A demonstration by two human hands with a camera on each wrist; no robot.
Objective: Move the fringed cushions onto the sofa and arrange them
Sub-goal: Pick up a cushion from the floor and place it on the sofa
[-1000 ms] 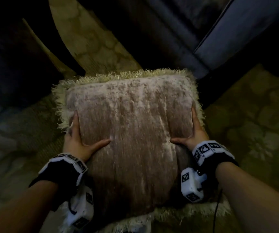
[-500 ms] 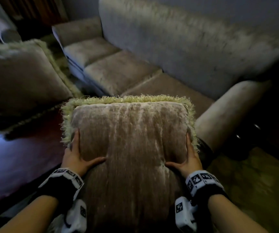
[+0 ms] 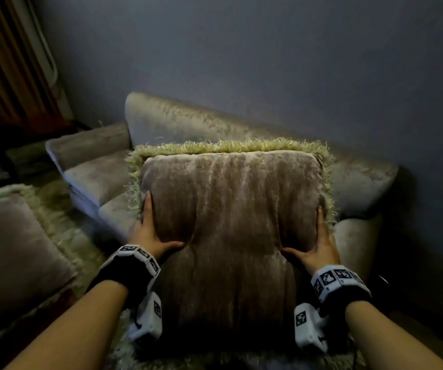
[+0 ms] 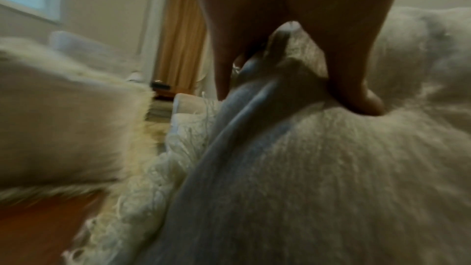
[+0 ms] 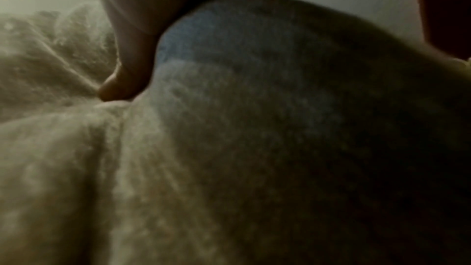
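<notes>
A large beige velvet cushion (image 3: pixel 231 222) with a shaggy pale-green fringe is held up in front of me, above the near end of the sofa (image 3: pixel 177 121). My left hand (image 3: pixel 151 231) grips its left side, thumb pressed into the front face and fingers behind. My right hand (image 3: pixel 316 249) grips the right side the same way. In the left wrist view the left hand's thumb (image 4: pixel 356 96) dents the cushion (image 4: pixel 318 178). In the right wrist view the right thumb (image 5: pixel 122 88) sinks into the cushion (image 5: pixel 254 138). A second fringed cushion (image 3: pixel 12 252) lies at the left.
The sofa runs along a grey-blue wall (image 3: pixel 268 62), its seat pads (image 3: pixel 97 174) stretching away to the left and its near armrest (image 3: pixel 356 236) just right of the cushion. A curtain (image 3: pixel 4 62) hangs at the far left. A reddish wooden surface (image 4: pixel 38 229) lies under the second cushion.
The view has swung from the floor up to the sofa and wall. The cushion has been carried forward and raised toward the sofa's near end; both hands keep the same grip.
</notes>
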